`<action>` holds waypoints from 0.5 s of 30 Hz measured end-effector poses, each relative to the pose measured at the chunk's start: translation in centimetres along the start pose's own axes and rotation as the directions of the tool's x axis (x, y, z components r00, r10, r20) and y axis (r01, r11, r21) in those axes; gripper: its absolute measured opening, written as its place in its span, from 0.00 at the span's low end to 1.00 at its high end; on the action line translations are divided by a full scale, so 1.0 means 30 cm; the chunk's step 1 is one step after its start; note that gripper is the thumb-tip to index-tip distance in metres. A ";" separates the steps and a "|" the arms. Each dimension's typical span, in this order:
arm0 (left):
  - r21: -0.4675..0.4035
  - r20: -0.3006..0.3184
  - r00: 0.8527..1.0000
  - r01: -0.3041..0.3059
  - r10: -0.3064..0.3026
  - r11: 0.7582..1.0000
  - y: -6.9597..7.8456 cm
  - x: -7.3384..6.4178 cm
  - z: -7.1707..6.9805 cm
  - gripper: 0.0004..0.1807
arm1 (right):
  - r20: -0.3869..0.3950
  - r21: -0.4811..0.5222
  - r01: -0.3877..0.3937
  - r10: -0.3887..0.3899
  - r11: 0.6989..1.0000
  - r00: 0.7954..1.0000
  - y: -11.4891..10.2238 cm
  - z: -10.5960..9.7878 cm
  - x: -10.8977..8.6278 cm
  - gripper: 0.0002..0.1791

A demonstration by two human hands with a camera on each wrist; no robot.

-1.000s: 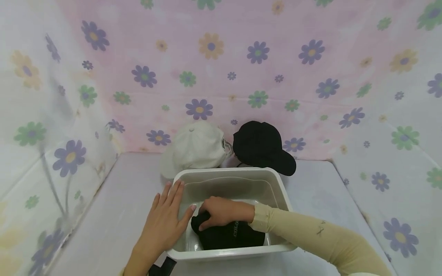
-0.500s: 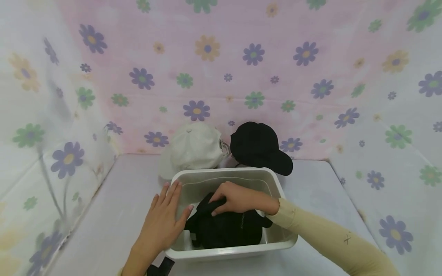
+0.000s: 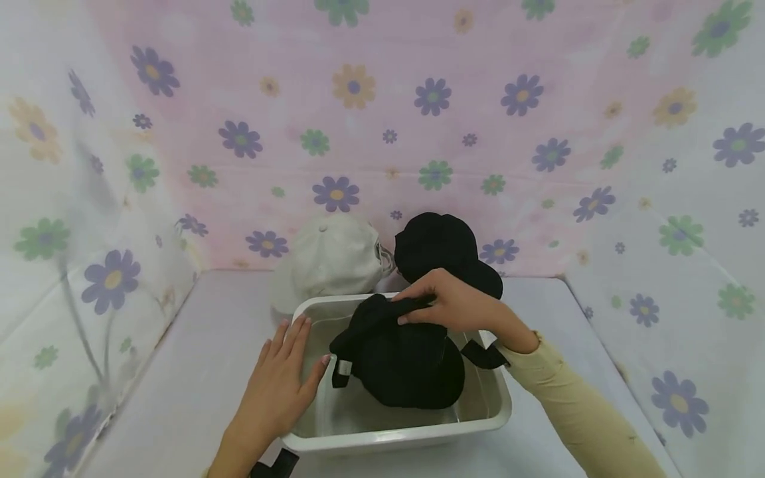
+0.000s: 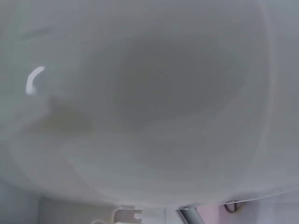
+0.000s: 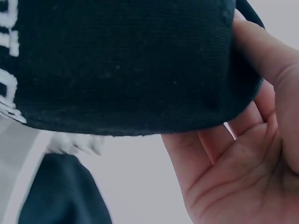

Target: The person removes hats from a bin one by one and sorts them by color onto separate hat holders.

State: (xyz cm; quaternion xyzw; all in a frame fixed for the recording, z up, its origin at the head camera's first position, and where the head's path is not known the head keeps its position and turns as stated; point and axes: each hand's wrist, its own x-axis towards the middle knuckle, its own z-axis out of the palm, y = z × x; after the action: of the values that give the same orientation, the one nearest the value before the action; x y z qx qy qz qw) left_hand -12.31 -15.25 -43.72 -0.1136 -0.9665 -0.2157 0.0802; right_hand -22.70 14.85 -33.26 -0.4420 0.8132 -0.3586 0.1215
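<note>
My right hand (image 3: 457, 302) pinches a black cap (image 3: 406, 365) by its edge, thumb on one side and fingers on the other. The cap hangs tilted over the white plastic basin (image 3: 394, 437), its upper part above the far rim. White lettering runs along the cap (image 5: 7, 51) in the right wrist view, and a small pale label shows at its left end in the head view. My left hand (image 3: 277, 378) rests on the basin's left rim with straight fingers. The left wrist view is filled by a blurred, pale grey surface.
Behind the basin a cream cap (image 3: 335, 255) lies at the left and another black cap (image 3: 436, 242) at the right, both close to its far rim. White tabletop (image 3: 221, 332) surrounds the basin. Flower-patterned cloth (image 3: 370, 153) walls in the back and sides.
My right hand has lifted the black cap up from the basin's floor, moving away from me and to the right. The left hand has stayed on the rim.
</note>
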 end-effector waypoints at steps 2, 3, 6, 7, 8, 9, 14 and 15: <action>0.001 0.003 1.000 0.002 -0.002 1.000 0.001 0.001 0.002 0.39 | -0.071 -0.012 0.013 -0.013 1.000 0.997 -0.021 -0.038 -0.023 0.17; 0.002 0.002 1.000 0.002 -0.002 1.000 0.001 0.002 0.003 0.40 | -0.105 -0.020 0.013 -0.015 1.000 0.994 -0.033 -0.059 -0.034 0.17; 0.006 -0.007 1.000 0.000 0.000 1.000 0.001 0.002 0.006 0.40 | -0.225 -0.063 -0.008 -0.006 0.998 0.974 -0.071 -0.117 -0.072 0.18; 0.006 -0.012 1.000 -0.001 0.001 1.000 0.001 0.003 0.006 0.39 | -0.266 -0.081 -0.013 -0.009 0.997 0.964 -0.082 -0.136 -0.084 0.18; 0.006 -0.016 1.000 -0.003 0.003 1.000 0.000 0.002 0.007 0.39 | -0.303 -0.101 -0.020 -0.012 0.995 0.953 -0.092 -0.154 -0.096 0.18; 0.001 -0.020 1.000 -0.004 0.004 1.000 -0.001 0.002 0.008 0.39 | -0.341 -0.123 -0.032 -0.012 0.992 0.940 -0.101 -0.172 -0.108 0.18; -0.014 -0.020 1.000 -0.011 0.011 1.000 -0.001 0.001 0.009 0.39 | -0.513 -0.236 -0.065 -0.068 0.970 0.855 -0.118 -0.261 -0.148 0.18; -0.018 -0.018 1.000 -0.011 0.011 1.000 0.000 0.002 0.010 0.39 | -0.541 -0.246 -0.077 -0.071 0.966 0.838 -0.114 -0.279 -0.150 0.17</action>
State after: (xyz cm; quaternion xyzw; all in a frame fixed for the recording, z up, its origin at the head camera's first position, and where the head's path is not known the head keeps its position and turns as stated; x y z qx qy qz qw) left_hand -12.40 -15.11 -43.97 -0.1178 -0.9631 -0.2252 0.0888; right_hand -22.24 21.24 -25.47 -0.3323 0.8544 -0.3602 -0.1728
